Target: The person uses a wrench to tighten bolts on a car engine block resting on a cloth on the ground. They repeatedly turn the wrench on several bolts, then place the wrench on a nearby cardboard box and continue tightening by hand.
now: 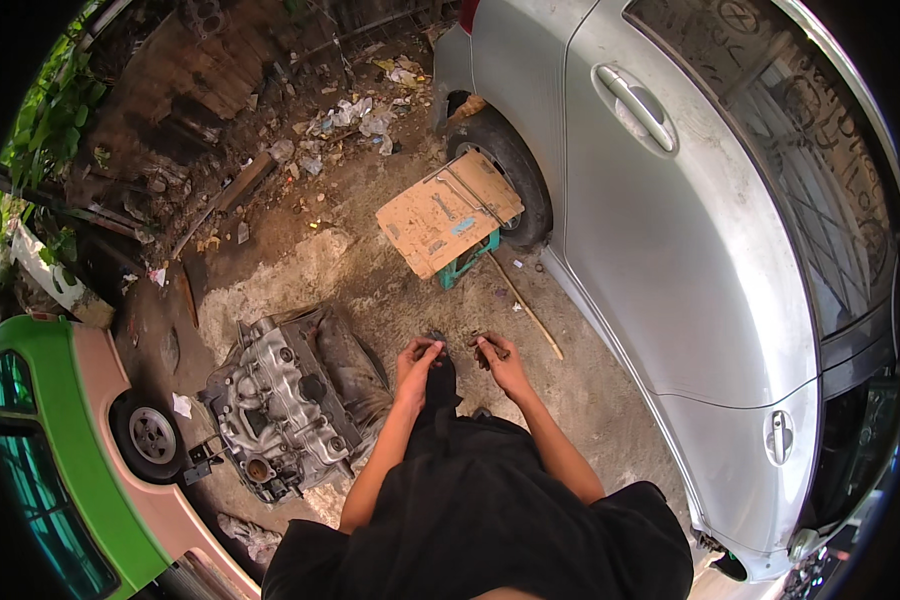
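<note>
My left hand (pixel 417 365) is in front of my body, its thumb and fingers pinched together; anything between them is too small and dark to name. Level with it, a short gap away, my right hand (pixel 502 365) has its fingers curled in toward the thumb, the fingertips dark as if greasy. What it may hold cannot be made out. Left of my hands, a metal engine (pixel 285 400) lies on the ground, with intake pipes and a round opening on its near side. Neither hand touches it.
Ahead, a worn brown board (pixel 440 225) with long metal tools rests on a green crate (pixel 470 262). A thin wooden stick (pixel 530 310) lies beside it. A silver car (pixel 670 290) flanks my right, a green and pink vehicle (pixel 80 380) my left. Litter (pixel 360 120) covers the far ground.
</note>
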Demonstrator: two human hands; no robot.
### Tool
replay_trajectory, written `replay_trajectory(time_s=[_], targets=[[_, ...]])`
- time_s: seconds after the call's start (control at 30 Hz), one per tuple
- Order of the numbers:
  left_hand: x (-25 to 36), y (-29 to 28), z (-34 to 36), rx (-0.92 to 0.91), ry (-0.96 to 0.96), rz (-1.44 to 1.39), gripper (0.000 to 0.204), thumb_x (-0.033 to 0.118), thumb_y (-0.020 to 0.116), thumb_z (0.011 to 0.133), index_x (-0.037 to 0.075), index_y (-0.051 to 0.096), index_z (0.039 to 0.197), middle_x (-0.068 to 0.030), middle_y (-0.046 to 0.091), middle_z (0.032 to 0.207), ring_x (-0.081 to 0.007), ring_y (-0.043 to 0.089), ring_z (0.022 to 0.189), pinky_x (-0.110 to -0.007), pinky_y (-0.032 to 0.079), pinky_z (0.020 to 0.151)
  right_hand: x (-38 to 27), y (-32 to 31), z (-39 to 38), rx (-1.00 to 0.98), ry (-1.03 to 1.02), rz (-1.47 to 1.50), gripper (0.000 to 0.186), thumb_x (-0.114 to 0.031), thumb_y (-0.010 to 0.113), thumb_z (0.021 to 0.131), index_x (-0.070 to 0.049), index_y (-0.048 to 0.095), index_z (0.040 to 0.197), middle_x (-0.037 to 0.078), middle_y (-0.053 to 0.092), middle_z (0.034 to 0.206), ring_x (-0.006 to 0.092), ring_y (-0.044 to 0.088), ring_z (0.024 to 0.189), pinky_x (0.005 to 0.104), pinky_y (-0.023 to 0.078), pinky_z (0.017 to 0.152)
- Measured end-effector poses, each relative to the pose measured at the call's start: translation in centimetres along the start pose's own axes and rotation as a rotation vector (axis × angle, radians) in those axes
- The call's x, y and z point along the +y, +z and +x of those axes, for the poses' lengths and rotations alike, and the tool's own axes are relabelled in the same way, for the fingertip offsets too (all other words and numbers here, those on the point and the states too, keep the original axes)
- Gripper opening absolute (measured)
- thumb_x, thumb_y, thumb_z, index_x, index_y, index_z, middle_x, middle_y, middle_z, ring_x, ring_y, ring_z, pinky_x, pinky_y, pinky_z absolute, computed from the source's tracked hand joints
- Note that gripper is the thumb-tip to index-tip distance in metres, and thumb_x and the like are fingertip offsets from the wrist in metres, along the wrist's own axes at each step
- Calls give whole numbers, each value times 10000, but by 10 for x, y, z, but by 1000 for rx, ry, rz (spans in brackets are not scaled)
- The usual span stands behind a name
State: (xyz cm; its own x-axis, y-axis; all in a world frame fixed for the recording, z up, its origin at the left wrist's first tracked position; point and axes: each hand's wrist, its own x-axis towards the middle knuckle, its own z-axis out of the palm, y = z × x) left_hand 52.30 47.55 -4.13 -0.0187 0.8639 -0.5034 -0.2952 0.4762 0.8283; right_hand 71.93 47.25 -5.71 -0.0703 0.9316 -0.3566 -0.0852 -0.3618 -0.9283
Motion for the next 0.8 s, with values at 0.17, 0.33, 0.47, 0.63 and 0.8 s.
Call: replay_trajectory(time_s=[0.17, 0.33, 0.47, 0.63, 0.8], targets=[[55, 9, 77, 36, 68, 101, 163, 170, 790, 934, 59, 672, 947, -40, 699, 928, -139, 630, 833, -317, 490, 768, -26, 14, 85, -7, -67, -82, 305, -294, 588, 1075, -13, 707, 1083, 12, 623, 790, 89, 555, 709, 269, 435, 644], [92, 17, 152, 116, 66, 145, 145, 122, 794, 931, 34, 679, 928, -53, 689, 893, -123, 627, 847, -314, 489, 777, -57, 17, 161, -7, -27, -55, 299, -287, 594, 1074, -10, 704, 1070, 7, 614, 773, 92, 554, 702, 273, 425, 630], [96, 22, 202, 210, 80, 55, 167, 84, 808, 905, 24, 681, 994, -55, 706, 950, -131, 654, 923, -315, 494, 803, -69, 10, 217, -71, -65, -43, 282, -272, 584, 1079, -13, 694, 1055, 4, 617, 777, 87, 569, 709, 257, 435, 625], [62, 29, 288, 359, 13, 107, 265, 41, 809, 884, -2, 704, 1124, -68, 732, 1044, -149, 678, 1013, -312, 502, 848, -32, -7, 320, -132, 70, -61, 240, -227, 576, 1078, -19, 693, 1059, 14, 626, 760, 85, 569, 668, 260, 443, 612], [17, 33, 375, 514, -87, -56, 264, 56, 798, 895, -8, 724, 1140, -80, 754, 1035, -159, 685, 954, -318, 527, 825, 21, -21, 412, -136, -10, -439, 168, -161, 599, 1041, -7, 666, 1052, 102, 674, 824, 194, 606, 685, 328, 488, 665]])
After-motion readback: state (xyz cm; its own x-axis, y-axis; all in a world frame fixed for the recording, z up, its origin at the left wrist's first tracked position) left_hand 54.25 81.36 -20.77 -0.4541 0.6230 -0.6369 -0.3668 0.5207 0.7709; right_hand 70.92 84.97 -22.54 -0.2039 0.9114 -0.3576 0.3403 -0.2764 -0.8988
